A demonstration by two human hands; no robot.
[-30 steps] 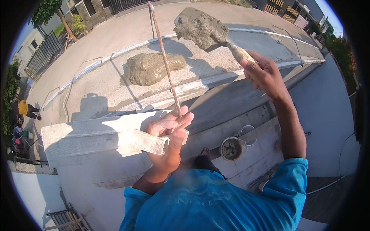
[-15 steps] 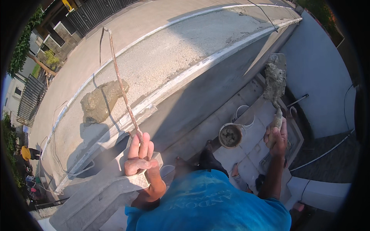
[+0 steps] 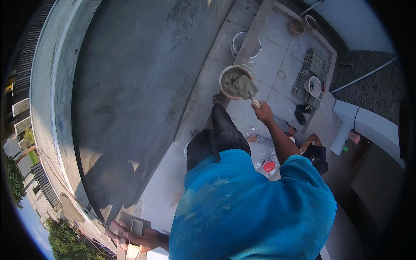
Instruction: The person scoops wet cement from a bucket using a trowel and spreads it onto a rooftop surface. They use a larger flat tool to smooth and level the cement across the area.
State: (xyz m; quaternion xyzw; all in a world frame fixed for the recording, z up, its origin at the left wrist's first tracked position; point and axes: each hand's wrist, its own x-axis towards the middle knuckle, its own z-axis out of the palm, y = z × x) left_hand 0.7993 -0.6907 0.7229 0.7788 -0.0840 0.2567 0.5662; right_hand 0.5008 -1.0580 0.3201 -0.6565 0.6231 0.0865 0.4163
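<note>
My right hand [image 3: 263,112] is closed round the handle of a trowel [image 3: 255,103]. Wet grey mortar [image 3: 245,88] covers its blade, which is over a bucket [image 3: 222,82] of mortar; whether the blade dips into the mix I cannot tell. My left hand [image 3: 130,236] has its fingers spread over the edge of a pale concrete ledge [image 3: 137,227], low at the left. I see nothing held in it. The bucket appears to rest on a narrow beam [image 3: 252,39], close to my foot [image 3: 218,100].
A grey plastered wall [image 3: 134,86] rises at the left. Behind the bucket stands a white pail [image 3: 258,54]. To the right a person [image 3: 315,152] is down on the tiled floor, near a red-lidded can [image 3: 268,165]. Stacked strips [image 3: 308,69] and a small bucket [image 3: 313,86] lie beyond.
My right hand has lowered the trowel from the raised position at the right to the bucket. My left hand has left the rusty rod, now out of view. The view has turned rightward and down.
</note>
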